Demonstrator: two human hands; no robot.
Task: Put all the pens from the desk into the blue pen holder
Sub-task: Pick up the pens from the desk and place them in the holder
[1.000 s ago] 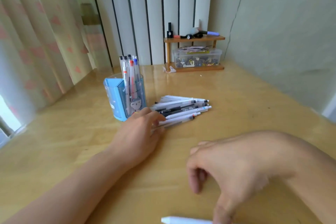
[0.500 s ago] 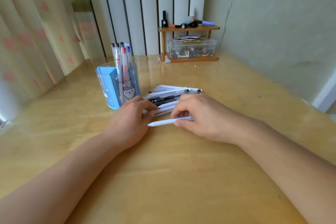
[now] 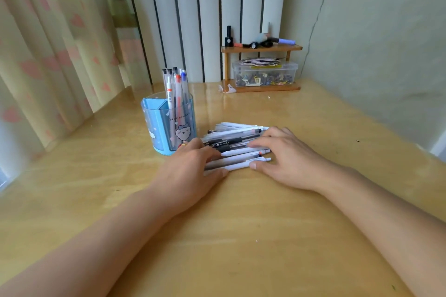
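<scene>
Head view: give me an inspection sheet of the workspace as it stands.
Surface: wooden desk, glossy, a few small specks.
Job's things: blue pen holder upright, several pens standing in it; pile of pens lying beside it on the desk.
Clutter: small wooden shelf at the back with a clear plastic box of small items.
Grippers: left hand and right hand open, flanking the pile, fingers on pens.
Cables: nothing seen.
Surroundings: curtain left, wall right.

Small wooden shelf (image 3: 261, 48) against the wall; clear box (image 3: 265, 74) beneath, perhaps holding clips.
</scene>
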